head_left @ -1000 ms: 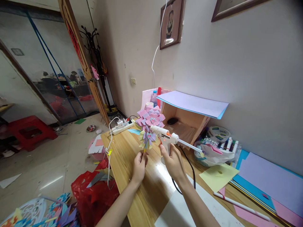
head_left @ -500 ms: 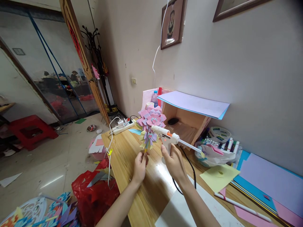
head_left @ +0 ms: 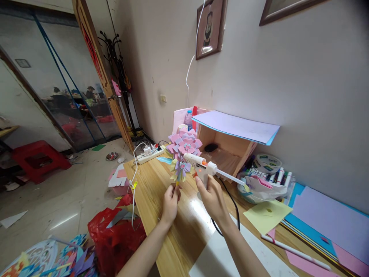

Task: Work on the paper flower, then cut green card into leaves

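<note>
Two hands work above the wooden worktop [head_left: 150, 192]. The left hand [head_left: 170, 202] is closed, its fingertips pinching the thin stem of a small paper flower [head_left: 180, 169] in yellow and purple, held upright over the worktop. The right hand [head_left: 211, 197] is wrapped tight around the grip of a white hot glue gun [head_left: 201, 166], and the nozzle points left, touching or almost touching the small flower; I cannot tell which. A glue stick [head_left: 230, 177] comes out at the back of the gun, and its black cord [head_left: 233, 207] hangs down to the worktop. Just behind the small flower is a bigger pink paper flower [head_left: 184, 143]. A yellow paper sheet [head_left: 266, 216] lies to the right.
</note>
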The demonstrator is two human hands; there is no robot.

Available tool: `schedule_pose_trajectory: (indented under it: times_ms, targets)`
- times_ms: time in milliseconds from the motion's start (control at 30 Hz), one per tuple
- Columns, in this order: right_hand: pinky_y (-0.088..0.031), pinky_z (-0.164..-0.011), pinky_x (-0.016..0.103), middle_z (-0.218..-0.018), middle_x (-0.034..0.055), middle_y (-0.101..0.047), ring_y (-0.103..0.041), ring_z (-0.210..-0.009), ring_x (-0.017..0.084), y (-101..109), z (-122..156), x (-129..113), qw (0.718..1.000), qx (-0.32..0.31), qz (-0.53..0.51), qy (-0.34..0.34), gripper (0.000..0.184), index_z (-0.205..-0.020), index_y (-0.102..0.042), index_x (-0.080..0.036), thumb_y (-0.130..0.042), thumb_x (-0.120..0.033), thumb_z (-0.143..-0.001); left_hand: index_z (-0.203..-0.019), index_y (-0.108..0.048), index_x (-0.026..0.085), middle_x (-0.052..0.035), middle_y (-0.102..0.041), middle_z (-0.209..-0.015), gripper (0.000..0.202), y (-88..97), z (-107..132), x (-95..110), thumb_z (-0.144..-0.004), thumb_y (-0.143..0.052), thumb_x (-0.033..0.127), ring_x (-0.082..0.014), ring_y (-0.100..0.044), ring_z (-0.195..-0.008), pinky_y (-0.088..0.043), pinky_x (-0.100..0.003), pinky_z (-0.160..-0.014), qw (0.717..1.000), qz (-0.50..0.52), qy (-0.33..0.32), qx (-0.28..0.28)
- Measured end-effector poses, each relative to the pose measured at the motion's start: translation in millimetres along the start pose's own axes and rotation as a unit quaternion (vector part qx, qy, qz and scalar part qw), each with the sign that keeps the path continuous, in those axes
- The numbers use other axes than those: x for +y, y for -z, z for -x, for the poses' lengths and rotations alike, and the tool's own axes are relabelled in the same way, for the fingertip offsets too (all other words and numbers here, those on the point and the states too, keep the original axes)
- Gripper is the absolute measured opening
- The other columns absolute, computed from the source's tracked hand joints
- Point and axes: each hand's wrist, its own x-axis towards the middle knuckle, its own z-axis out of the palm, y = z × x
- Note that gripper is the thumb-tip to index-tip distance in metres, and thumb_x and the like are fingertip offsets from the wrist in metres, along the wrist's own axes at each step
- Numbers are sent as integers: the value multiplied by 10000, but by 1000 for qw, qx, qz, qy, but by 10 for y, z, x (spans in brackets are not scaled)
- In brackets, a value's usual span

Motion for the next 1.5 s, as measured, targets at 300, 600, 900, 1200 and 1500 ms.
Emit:
schedule_pose_trajectory:
  times_ms: [300, 600, 900, 1200, 1500]
  targets:
    - [-265, -447, 232, -544, -28, -457, -360, -469, 116, 39, 8, -31, 999, 7, 48, 18, 235, -661, -459, -191, -439, -363, -820, -822, -513, 158, 68, -297, -542, 330, 23, -15, -33, -814, -462, 484, -80, -265, -480, -229, -205, -481, 1000, -4, -5, 12]
    - [-256, -431, 233, -522, -26, -445, -354, -455, 112, 30, 11, -4, 999, 2, 49, 21, 243, -637, -435, -190, -433, -359, -813, -827, -521, 153, 63, -299, -558, 366, 15, -6, -35, -799, -466, 514, -79, -258, -479, -225, -207, -477, 1000, -1, 1, 8]
    - [-277, -453, 232, -559, -17, -474, -380, -482, 117, 46, -4, -9, 998, 0, 48, 26, 222, -688, -477, -172, -438, -349, -816, -831, -519, 142, 64, -307, -553, 363, 17, -15, -26, -812, -456, 499, -78, -264, -481, -225, -206, -475, 1000, -16, 1, -4]
    - [-290, -472, 237, -578, -2, -489, -378, -496, 123, 74, -19, -19, 997, -1, 66, 27, 223, -659, -449, -181, -430, -345, -810, -843, -519, 149, 71, -302, -541, 332, 23, -10, -40, -821, -458, 475, -72, -256, -473, -215, -203, -472, 1000, -7, 9, -16]
    - [-303, -480, 233, -564, -9, -489, -396, -500, 121, 94, -34, -29, 998, -2, 65, 12, 223, -643, -447, -182, -451, -344, -796, -829, -509, 152, 71, -304, -542, 314, 16, -16, -44, -825, -462, 462, -72, -260, -478, -208, -204, -470, 1000, -4, 12, -19]
